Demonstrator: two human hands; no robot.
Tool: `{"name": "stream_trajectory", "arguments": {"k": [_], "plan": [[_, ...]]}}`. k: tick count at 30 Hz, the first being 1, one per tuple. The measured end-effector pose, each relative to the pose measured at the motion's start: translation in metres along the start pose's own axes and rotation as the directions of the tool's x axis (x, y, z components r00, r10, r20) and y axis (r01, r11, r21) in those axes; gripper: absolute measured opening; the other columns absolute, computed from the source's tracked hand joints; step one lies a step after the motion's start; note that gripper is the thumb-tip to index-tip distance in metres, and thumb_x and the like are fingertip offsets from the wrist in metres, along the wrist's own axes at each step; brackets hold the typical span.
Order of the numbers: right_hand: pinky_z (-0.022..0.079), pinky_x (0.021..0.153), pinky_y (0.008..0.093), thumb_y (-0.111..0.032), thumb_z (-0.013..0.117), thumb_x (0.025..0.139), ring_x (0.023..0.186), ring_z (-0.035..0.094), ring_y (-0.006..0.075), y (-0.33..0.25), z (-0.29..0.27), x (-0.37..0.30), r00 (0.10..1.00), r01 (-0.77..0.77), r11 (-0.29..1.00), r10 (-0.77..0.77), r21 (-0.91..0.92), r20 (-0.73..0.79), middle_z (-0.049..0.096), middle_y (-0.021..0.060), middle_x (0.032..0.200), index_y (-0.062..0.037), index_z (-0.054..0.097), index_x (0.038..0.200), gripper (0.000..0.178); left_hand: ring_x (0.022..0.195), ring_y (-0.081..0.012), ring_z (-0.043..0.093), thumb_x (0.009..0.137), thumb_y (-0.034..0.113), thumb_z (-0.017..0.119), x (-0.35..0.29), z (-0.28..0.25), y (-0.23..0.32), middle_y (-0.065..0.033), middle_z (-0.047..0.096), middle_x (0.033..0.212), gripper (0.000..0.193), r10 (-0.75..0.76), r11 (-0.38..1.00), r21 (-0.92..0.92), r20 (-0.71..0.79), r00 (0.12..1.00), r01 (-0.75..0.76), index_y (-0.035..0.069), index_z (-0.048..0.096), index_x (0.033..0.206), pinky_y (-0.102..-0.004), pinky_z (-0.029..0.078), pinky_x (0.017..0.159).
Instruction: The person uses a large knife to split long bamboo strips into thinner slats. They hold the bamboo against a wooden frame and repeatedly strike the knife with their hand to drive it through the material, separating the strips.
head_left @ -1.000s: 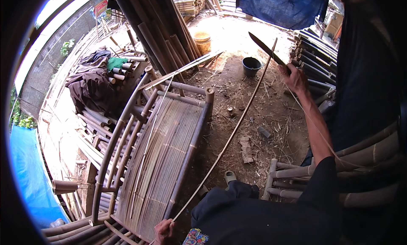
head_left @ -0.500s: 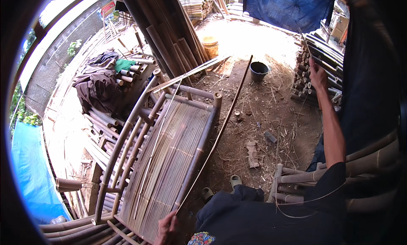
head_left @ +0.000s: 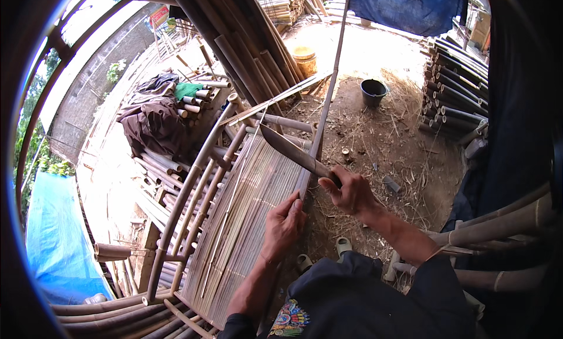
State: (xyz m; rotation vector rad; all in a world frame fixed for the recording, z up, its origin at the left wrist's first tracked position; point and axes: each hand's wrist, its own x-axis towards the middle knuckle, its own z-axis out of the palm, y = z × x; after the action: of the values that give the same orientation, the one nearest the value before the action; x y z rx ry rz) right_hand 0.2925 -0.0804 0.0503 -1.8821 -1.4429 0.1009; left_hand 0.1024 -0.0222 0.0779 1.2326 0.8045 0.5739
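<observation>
**Knife and bamboo strip held in two hands beside a slatted bench**

Nearest the viewer, the person's dark shirt point(head_left: 375, 298) fills the lower edge, and a pair of sandals point(head_left: 343, 245) shows just beyond it. The left hand point(head_left: 284, 227) pinches a long, narrow bamboo strip point(head_left: 332, 84), thumb and fingers closed on it near its lower end. The right hand point(head_left: 353, 193), just beside the left, wraps its fingers around the handle of a broad-bladed knife point(head_left: 291, 152). The blade points up and to the left and crosses the line of the strip just above the left hand; whether its edge touches the strip cannot be told. From the left hand, the strip runs upward and away, along the side of a bamboo bench point(head_left: 234, 189) and past it, to the top of the view.

Farther out, a black bucket point(head_left: 373, 94) stands upright on the littered ground, to the right of the strip. A yellowish bucket point(head_left: 304, 63) stands beyond it, to the strip's left. Stacked bamboo poles point(head_left: 454, 113) lie at the right, and brown cloth point(head_left: 155, 125) covers part of another pile at the left. A blue cloth point(head_left: 407, 10) hangs at the back.
</observation>
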Motion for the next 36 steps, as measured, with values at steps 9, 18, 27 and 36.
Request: {"name": "stream_trajectory", "arguments": {"k": [9, 18, 27, 36], "plan": [[0.05, 0.046, 0.0424, -0.063, 0.042, 0.091, 0.053, 0.064, 0.0325, 0.016, -0.014, 0.003, 0.997, -0.019, 1.0, 0.018, -0.015, -0.078, 0.055, 0.0122, 0.052, -0.0083, 0.054, 0.079, 0.058, 0.054, -0.0015, 0.039, 0.099, 0.017, 0.051, -0.038, 0.0, -0.007, 0.0064, 0.045, 0.064, 0.034, -0.028, 0.998, 0.059, 0.013, 1.0, 0.027, 0.002, 0.055, 0.129, -0.0183, 0.032, 0.048], [0.047, 0.039, 0.0385, -0.065, 0.035, 0.092, 0.047, 0.06, 0.0256, 0.045, -0.03, 0.008, 0.994, -0.036, 0.997, 0.028, -0.07, -0.105, 0.054, 0.0092, 0.052, -0.0096, 0.054, 0.077, 0.06, 0.057, -0.0016, 0.044, 0.098, 0.017, 0.053, -0.082, -0.022, -0.031, 0.0047, 0.051, 0.069, 0.037, -0.052, 0.994, 0.102, 0.024, 0.998, 0.049, 0.001, 0.052, 0.131, -0.0174, 0.035, 0.05], [0.046, 0.043, 0.0364, -0.067, 0.034, 0.092, 0.044, 0.055, 0.0185, 0.059, -0.03, 0.007, 0.999, 0.037, 0.998, -0.038, -0.058, -0.011, 0.05, 0.0037, 0.049, -0.0095, 0.058, 0.079, 0.063, 0.059, -0.0011, 0.044, 0.098, 0.016, 0.051, -0.101, -0.038, -0.032, 0.005, 0.053, 0.071, 0.037, -0.063, 0.989, 0.139, 0.071, 0.996, 0.052, -0.001, 0.052, 0.131, -0.0166, 0.036, 0.052], [0.045, 0.039, 0.0383, -0.065, 0.038, 0.091, 0.041, 0.053, 0.0169, 0.083, -0.048, 0.023, 0.983, 0.029, 0.963, -0.076, -0.268, -0.167, 0.048, 0.0011, 0.049, -0.0135, 0.054, 0.079, 0.055, 0.06, -0.0018, 0.047, 0.097, 0.015, 0.051, -0.117, -0.051, -0.028, 0.0045, 0.055, 0.072, 0.035, -0.1, 0.966, 0.246, 0.091, 0.991, 0.075, -0.001, 0.054, 0.128, -0.0177, 0.04, 0.054]]}}
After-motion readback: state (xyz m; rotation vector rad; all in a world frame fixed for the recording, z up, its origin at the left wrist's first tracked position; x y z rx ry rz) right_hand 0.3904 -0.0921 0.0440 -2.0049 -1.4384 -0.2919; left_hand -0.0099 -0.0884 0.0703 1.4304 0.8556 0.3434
